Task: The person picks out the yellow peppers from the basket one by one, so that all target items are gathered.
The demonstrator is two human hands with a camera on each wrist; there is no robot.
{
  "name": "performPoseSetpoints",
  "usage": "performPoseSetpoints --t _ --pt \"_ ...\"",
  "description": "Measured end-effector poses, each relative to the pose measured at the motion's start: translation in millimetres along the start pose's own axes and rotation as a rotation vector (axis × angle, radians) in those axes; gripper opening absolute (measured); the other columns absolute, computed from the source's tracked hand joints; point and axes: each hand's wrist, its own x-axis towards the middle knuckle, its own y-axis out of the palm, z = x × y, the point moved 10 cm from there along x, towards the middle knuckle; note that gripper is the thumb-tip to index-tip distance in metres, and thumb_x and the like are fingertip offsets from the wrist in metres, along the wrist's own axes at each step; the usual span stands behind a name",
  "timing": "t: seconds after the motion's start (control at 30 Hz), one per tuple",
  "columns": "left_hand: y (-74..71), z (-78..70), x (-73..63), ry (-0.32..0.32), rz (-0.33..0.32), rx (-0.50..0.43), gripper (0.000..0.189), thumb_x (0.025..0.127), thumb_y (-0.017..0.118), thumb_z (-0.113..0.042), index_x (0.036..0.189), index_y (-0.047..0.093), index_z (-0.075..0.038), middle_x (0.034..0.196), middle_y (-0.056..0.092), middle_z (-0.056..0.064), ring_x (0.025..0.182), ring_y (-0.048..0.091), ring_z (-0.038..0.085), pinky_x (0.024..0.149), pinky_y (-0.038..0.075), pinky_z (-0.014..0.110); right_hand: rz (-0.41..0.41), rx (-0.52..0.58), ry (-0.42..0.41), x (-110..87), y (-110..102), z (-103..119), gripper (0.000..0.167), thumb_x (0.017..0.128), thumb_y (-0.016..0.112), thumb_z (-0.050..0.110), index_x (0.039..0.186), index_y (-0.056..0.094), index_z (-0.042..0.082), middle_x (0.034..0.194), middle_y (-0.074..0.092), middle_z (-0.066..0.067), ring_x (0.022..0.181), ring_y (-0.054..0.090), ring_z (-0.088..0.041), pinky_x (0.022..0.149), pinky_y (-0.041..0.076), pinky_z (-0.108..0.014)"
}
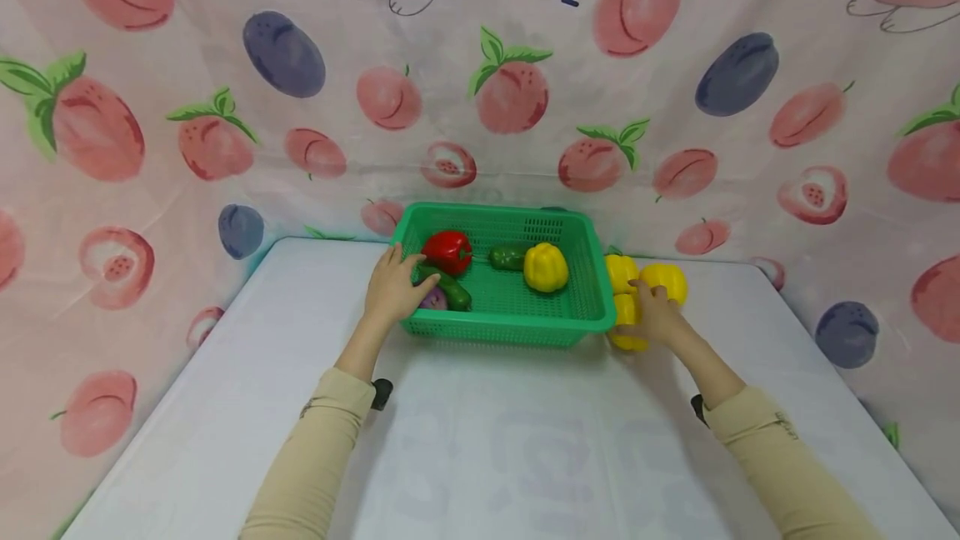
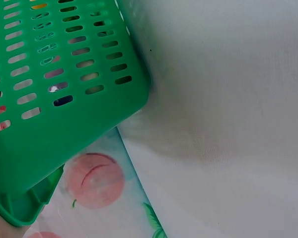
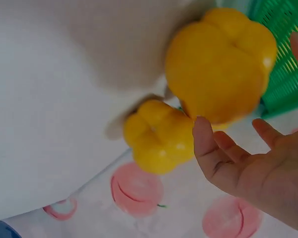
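A green plastic basket (image 1: 517, 327) holds a red bell pepper (image 1: 448, 252), a yellow bell pepper (image 1: 546, 267), two long green vegetables (image 1: 507, 257) and a purple rounded piece (image 1: 434, 298). My left hand (image 1: 393, 288) rests at the basket's left rim, its thumb reaching over the inside; in the left wrist view, the basket's wall (image 2: 64, 114) hides most of that hand. Right of the basket, my right hand (image 1: 654, 315) hovers with spread fingers among yellow bell peppers (image 1: 664, 282). In the right wrist view, one fingertip overlaps the edge of the larger yellow pepper (image 3: 218, 64).
The basket stands toward the back of a white-covered table (image 1: 495, 440). Behind and at both sides hangs a fruit-print cloth (image 1: 450, 48). The yellow peppers sit close against the basket's right wall, near the table's back edge.
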Motion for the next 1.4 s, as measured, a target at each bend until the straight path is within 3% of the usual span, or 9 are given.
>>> performPoseSetpoints --t 0.2,0.5,0.8,1.07,1.3,1.4 --pt "1.0 1.1 1.0 0.0 0.0 -0.002 0.057 0.093 0.05 -0.046 0.135 0.05 -0.008 0.152 0.022 0.029 0.143 0.015 0.041 0.119 0.015 0.049 -0.027 0.001 -0.017 6.6 -27.2 5.4 0.063 0.088 0.063 0.025 0.13 0.036 -0.013 0.122 0.046 -0.04 0.106 0.043 -0.055 0.087 0.043 -0.065" --pt "-0.3 0.5 2.2 0.006 -0.013 -0.005 0.057 0.093 0.051 -0.045 0.135 0.051 -0.007 0.151 0.022 0.029 0.143 0.016 0.042 0.119 0.016 0.05 -0.075 0.059 -0.023 16.3 -45.8 18.2 0.046 0.094 0.055 0.021 0.125 0.045 -0.011 0.119 0.051 -0.037 0.106 0.051 -0.047 0.09 0.046 -0.057" --pt "1.0 -0.6 0.9 0.005 -0.004 -0.004 0.057 0.093 0.051 -0.045 0.136 0.05 -0.007 0.151 0.021 0.029 0.143 0.016 0.042 0.118 0.016 0.05 -0.114 0.066 -0.049 25.2 -54.7 41.5 0.037 0.093 0.055 0.017 0.119 0.05 -0.009 0.108 0.057 -0.032 0.095 0.055 -0.041 0.079 0.051 -0.049" --pt "-2.5 -0.3 -0.4 0.001 -0.01 -0.006 0.056 0.094 0.051 -0.045 0.135 0.05 -0.007 0.152 0.022 0.029 0.143 0.016 0.042 0.119 0.016 0.05 -0.073 -0.013 -0.095 49.6 -53.8 68.5 0.035 0.093 0.056 0.017 0.118 0.052 -0.008 0.106 0.06 -0.029 0.092 0.058 -0.038 0.076 0.051 -0.046" --pt "-0.4 1.6 -0.2 -0.007 0.001 -0.003 0.057 0.094 0.05 -0.045 0.136 0.049 -0.007 0.152 0.021 0.029 0.143 0.015 0.042 0.118 0.015 0.05 0.008 -0.084 -0.118 68.7 -44.8 88.2 0.04 0.093 0.058 0.018 0.121 0.052 -0.009 0.123 0.055 -0.03 0.111 0.053 -0.043 0.095 0.046 -0.052" --pt "1.2 1.7 0.4 -0.009 0.002 0.001 0.057 0.094 0.05 -0.046 0.136 0.049 -0.008 0.152 0.02 0.028 0.143 0.016 0.041 0.118 0.016 0.051 0.038 -0.108 -0.128 74.0 -41.5 95.8 0.042 0.092 0.059 0.018 0.123 0.05 -0.01 0.126 0.053 -0.031 0.114 0.052 -0.044 0.098 0.044 -0.052"
